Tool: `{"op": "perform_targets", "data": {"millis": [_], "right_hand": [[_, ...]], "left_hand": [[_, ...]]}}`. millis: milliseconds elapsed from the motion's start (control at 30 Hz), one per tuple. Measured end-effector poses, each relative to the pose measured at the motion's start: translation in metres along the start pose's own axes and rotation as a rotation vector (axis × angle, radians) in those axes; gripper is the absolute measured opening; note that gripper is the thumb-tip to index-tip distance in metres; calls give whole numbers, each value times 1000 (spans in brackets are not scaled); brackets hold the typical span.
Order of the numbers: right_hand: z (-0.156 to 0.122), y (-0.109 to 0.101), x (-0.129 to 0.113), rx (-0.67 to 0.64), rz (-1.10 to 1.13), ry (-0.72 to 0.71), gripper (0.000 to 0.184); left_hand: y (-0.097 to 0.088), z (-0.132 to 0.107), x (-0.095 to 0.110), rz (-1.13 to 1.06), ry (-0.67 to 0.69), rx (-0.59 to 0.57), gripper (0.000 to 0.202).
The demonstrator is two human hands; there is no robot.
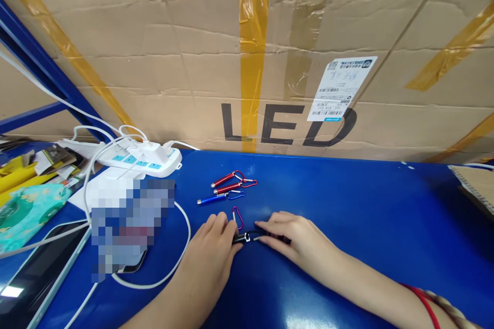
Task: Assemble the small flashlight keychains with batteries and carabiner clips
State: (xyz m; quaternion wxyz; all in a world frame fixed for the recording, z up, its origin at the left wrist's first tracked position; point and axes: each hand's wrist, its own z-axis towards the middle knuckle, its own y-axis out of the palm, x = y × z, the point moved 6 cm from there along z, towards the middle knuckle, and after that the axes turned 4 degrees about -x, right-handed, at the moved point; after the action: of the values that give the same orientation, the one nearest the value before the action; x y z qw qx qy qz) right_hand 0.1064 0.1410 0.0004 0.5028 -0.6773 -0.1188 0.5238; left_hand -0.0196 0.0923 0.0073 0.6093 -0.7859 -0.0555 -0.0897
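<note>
My left hand (pixel 214 240) is closed over the body of a black keychain flashlight (pixel 240 239), whose end shows past my fingertips. My right hand (pixel 295 234) pinches the black clip end of the same flashlight between thumb and fingers; a dark part shows between them. Just beyond my left fingers lies a magenta carabiner (pixel 240 219); whether something is attached to it is hidden by my hand. Farther back, a blue keychain flashlight (pixel 212 199) and two red ones, the nearer red flashlight (pixel 227 188) and the farther red flashlight (pixel 223 180), lie side by side with their carabiners.
Behind the blue table (pixel 347 205) stands a large cardboard box (pixel 185 61) marked LED. To the left are a white power strip (pixel 165 164) with cables, a tablet (pixel 42 272), a blurred-out object (pixel 131 221) and a green packet (pixel 34 211). Cardboard (pixel 476 185) lies at right.
</note>
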Motion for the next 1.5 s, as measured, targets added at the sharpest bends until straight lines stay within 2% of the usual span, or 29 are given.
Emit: {"op": "perform_targets", "data": {"millis": [67, 167, 233, 300, 367, 433, 567, 667, 767, 900, 1100, 1233, 1300, 1367, 1500], "right_hand": [[4, 2, 1, -39, -8, -7, 23], [17, -7, 4, -63, -49, -12, 33], [31, -16, 8, -69, -114, -36, 40], [49, -26, 17, -48, -163, -55, 47], [68, -32, 30, -18, -179, -34, 50], [86, -34, 40, 20, -153, -48, 47], [114, -22, 43, 24, -94, -152, 33], [125, -12, 35, 12, -41, -237, 24], [130, -4, 26, -10, 10, -304, 21], [129, -1, 14, -32, 45, -348, 20], [102, -21, -5, 51, 16, -349, 22], [71, -11, -14, -26, -162, -365, 23], [59, -4, -13, -37, -233, -331, 22], [50, 1, -12, -40, -254, -289, 18], [36, -2, -7, -30, -193, -193, 13]], "left_hand": [[0, -1, 0, 83, -25, -7, 16], [0, -4, -4, 166, -53, 2, 17], [-1, -8, -9, 234, -64, 71, 20], [-5, -15, -16, 314, -67, 197, 36], [-4, -20, -20, 387, -45, 258, 39], [-4, -21, -24, 424, -73, 240, 36], [-8, -11, -25, 346, -194, 65, 29], [-15, -4, -21, 272, -221, 24, 36], [-15, 0, -21, 222, -214, 31, 37], [-12, 6, -23, 187, -185, 122, 30], [-20, 6, -25, 178, -161, 277, 22], [-33, -2, -20, 38, -69, 469, 16], [-36, -5, -17, -41, -14, 518, 16], [-32, -4, -14, -70, 14, 479, 15], [-16, 2, -10, -36, 52, 280, 15]]}}
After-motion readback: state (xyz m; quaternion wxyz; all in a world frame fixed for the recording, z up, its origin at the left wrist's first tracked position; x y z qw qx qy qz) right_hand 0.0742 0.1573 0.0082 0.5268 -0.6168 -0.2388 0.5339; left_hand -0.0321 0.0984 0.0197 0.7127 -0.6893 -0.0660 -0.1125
